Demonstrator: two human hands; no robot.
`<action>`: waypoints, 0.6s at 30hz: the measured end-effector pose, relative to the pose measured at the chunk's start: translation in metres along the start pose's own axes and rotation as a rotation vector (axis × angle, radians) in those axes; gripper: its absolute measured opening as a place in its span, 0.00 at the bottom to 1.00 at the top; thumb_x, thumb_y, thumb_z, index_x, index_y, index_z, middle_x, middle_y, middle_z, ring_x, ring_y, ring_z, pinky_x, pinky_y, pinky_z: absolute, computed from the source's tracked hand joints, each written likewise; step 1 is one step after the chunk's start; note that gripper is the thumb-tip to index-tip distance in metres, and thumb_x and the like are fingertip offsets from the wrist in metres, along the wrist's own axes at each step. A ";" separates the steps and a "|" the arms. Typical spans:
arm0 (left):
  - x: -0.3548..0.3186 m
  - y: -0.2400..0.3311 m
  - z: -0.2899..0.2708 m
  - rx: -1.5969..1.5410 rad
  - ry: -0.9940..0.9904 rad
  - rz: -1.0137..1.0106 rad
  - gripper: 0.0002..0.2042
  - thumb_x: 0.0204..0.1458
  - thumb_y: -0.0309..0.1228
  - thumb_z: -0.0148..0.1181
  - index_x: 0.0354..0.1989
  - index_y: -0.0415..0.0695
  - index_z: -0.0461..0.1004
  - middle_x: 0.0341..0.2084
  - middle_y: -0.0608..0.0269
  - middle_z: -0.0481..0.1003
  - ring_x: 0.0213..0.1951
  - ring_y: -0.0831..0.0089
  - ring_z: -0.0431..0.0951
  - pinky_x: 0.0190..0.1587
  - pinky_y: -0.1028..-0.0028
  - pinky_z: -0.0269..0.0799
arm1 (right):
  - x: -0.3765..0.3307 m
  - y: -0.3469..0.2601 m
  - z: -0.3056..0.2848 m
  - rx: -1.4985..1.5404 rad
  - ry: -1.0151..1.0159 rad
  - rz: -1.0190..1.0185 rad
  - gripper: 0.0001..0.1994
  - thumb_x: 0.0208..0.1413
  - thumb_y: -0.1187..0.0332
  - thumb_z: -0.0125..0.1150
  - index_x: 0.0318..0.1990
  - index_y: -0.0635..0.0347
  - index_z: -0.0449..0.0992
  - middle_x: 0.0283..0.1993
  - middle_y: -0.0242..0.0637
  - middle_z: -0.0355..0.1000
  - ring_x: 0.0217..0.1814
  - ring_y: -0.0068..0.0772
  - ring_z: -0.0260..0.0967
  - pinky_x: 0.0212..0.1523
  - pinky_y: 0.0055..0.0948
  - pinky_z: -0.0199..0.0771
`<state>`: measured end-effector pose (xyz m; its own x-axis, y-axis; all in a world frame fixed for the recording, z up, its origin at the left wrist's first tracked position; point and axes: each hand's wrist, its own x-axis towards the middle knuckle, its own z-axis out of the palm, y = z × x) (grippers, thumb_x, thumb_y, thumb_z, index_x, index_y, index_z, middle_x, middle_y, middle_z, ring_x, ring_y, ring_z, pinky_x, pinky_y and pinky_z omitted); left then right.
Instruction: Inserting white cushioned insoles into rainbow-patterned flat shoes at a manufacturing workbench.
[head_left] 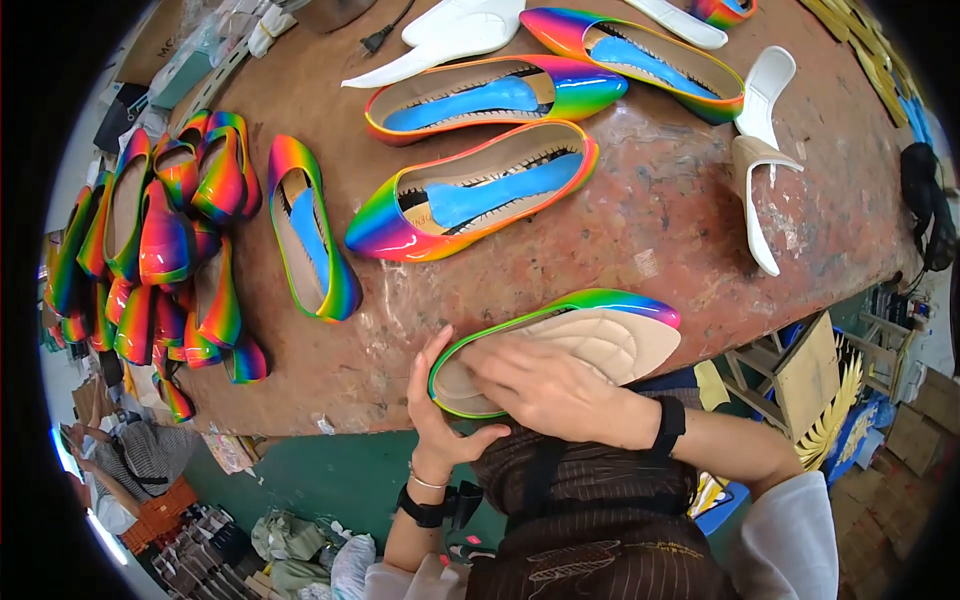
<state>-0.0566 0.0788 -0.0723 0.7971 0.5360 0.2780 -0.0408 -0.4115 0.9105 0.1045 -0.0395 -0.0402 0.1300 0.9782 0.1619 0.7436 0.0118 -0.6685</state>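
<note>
A rainbow-coloured flat shoe with a beige padded insole lies at the near edge of the worn brown table. My left hand grips the shoe's heel end from below. My right hand lies flat on the insole inside the heel, pressing it down. Both wrists wear black bands.
Three rainbow shoes with blue liners lie in the table's middle, and one more lies to the left. Several finished shoes are heaped at the far left. White insole boards lie at right. A wooden stool stands below right.
</note>
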 end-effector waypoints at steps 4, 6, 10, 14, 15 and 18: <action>0.013 0.005 -0.007 -0.013 -0.050 -0.101 0.41 0.50 0.58 0.64 0.64 0.39 0.64 0.59 0.39 0.69 0.60 0.46 0.70 0.62 0.55 0.64 | 0.011 0.007 0.006 0.094 -0.079 -0.290 0.20 0.54 0.68 0.53 0.54 0.64 0.77 0.65 0.45 0.68 0.71 0.38 0.61 0.74 0.37 0.55; 0.017 0.007 -0.009 0.036 -0.081 -0.041 0.31 0.55 0.50 0.61 0.59 0.39 0.69 0.59 0.39 0.69 0.60 0.46 0.71 0.62 0.56 0.65 | 0.014 0.005 0.008 0.150 -0.171 -0.181 0.22 0.53 0.68 0.55 0.56 0.63 0.76 0.63 0.43 0.70 0.70 0.37 0.63 0.74 0.38 0.56; 0.015 0.011 -0.004 0.100 -0.024 -0.082 0.13 0.54 0.33 0.56 0.45 0.39 0.71 0.57 0.40 0.71 0.56 0.49 0.73 0.60 0.57 0.66 | 0.004 -0.012 0.000 -0.169 -0.118 -0.151 0.19 0.50 0.67 0.57 0.50 0.56 0.82 0.62 0.38 0.72 0.70 0.36 0.63 0.74 0.37 0.54; 0.015 0.012 -0.002 0.071 0.015 -0.076 0.08 0.51 0.28 0.54 0.39 0.40 0.68 0.54 0.41 0.73 0.55 0.49 0.74 0.60 0.57 0.66 | -0.022 -0.019 -0.021 -0.263 -0.052 0.233 0.15 0.46 0.70 0.58 0.41 0.56 0.85 0.60 0.40 0.74 0.68 0.36 0.65 0.75 0.44 0.49; 0.015 0.015 -0.001 0.070 0.022 -0.068 0.08 0.51 0.28 0.54 0.39 0.40 0.68 0.54 0.41 0.73 0.55 0.49 0.74 0.60 0.57 0.66 | -0.023 -0.022 -0.019 -0.276 -0.026 0.240 0.14 0.44 0.70 0.60 0.40 0.56 0.85 0.58 0.40 0.75 0.66 0.37 0.67 0.75 0.48 0.46; 0.015 0.033 0.009 0.133 0.047 -0.147 0.15 0.49 0.29 0.58 0.44 0.40 0.66 0.60 0.39 0.66 0.60 0.46 0.68 0.63 0.55 0.61 | -0.029 -0.018 -0.024 -0.325 0.064 0.120 0.15 0.40 0.71 0.62 0.40 0.57 0.85 0.55 0.40 0.76 0.64 0.39 0.68 0.75 0.50 0.46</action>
<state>-0.0412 0.0667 -0.0409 0.7596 0.6300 0.1618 0.1562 -0.4181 0.8949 0.1036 -0.0733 -0.0155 0.2621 0.9536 0.1479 0.8891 -0.1790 -0.4212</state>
